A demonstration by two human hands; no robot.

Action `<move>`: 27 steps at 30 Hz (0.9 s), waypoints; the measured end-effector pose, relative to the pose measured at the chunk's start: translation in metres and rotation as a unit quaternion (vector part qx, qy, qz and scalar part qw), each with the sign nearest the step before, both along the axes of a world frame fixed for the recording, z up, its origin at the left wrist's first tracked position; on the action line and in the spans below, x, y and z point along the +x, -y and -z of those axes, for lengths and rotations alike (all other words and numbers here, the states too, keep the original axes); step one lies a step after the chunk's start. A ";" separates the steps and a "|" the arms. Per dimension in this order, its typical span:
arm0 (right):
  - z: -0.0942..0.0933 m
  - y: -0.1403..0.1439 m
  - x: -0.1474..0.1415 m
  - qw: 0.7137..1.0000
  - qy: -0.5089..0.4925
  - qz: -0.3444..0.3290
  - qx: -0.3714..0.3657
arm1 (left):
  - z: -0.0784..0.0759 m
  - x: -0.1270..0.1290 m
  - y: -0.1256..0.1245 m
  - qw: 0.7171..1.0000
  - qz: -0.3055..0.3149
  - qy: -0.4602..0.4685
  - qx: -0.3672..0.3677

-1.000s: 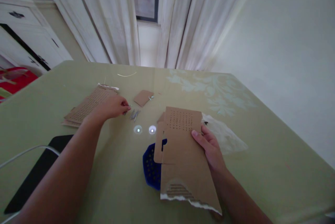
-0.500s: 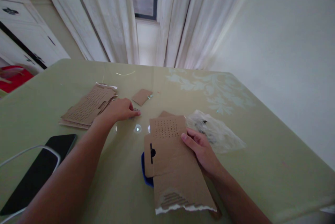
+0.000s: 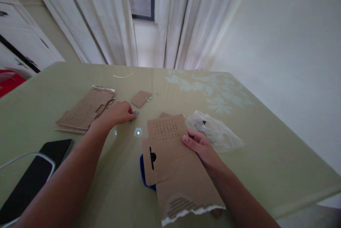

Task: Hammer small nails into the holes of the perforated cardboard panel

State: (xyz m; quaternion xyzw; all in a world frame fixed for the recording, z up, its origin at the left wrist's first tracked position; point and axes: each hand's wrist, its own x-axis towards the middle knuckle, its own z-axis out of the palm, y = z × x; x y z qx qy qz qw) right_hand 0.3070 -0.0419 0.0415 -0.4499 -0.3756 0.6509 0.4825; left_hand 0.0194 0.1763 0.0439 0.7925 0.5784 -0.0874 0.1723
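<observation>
Lying at the far left is a black phone (image 3: 32, 174), then a stack of perforated brown cardboard sheets (image 3: 85, 109); just beside it the left hand (image 3: 117, 113) pinches small metal pins (image 3: 134, 113) on the green table (image 3: 266, 150) (better lifted one at a time). Rightward, the right hand (image 3: 199, 146), fingers pressed together, pins a torn perforated cardboard sheet (image 3: 173, 164) flat over a blue perforated block (image 3: 145, 174), which wants steady pressure.

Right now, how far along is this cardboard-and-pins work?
Done: a punched sheet lies aside on the table, and the front card already has a grid of holes at its top. In hand: the right hand steadies that card over a blue block, while the left hand closes on the small metal pins. Left: none stand in the card.
</observation>
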 end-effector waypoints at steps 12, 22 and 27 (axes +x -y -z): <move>0.004 0.001 0.001 0.993 0.104 -0.036 0.031 | 0.000 0.000 0.000 1.000 0.001 0.018 -0.004; 0.003 0.003 0.001 0.988 0.144 -0.041 0.037 | -0.002 -0.005 -0.001 1.000 -0.007 0.024 0.001; 0.006 0.002 0.002 0.981 0.182 -0.015 0.065 | -0.001 -0.007 -0.002 1.000 -0.008 0.025 0.000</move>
